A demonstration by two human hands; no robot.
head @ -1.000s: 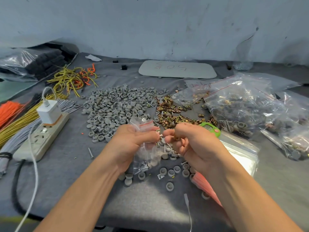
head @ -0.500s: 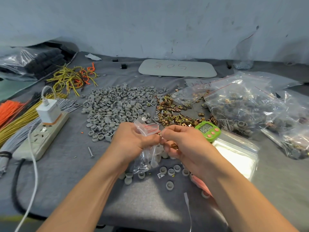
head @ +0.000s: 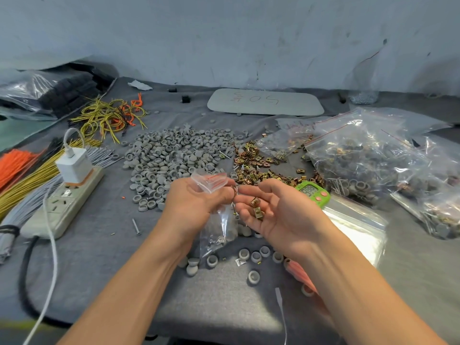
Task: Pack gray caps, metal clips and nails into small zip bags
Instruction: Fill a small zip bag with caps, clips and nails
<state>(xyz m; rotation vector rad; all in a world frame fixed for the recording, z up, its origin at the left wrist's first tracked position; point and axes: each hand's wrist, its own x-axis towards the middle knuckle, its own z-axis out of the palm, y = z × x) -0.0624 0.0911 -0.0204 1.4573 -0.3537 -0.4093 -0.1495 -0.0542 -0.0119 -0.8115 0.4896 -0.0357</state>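
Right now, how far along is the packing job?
Done: filled bags lie at the right. In hand: the left hand holds a small zip bag, partly filled; metal clips lie on the right hand. Left: a big pile of gray caps and many loose clips.

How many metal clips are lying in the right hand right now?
2. One metal clip lies on the upturned right hand, nearer the thumb; the other lies just below it. More may be hidden near the small zip bag that the left hand holds.
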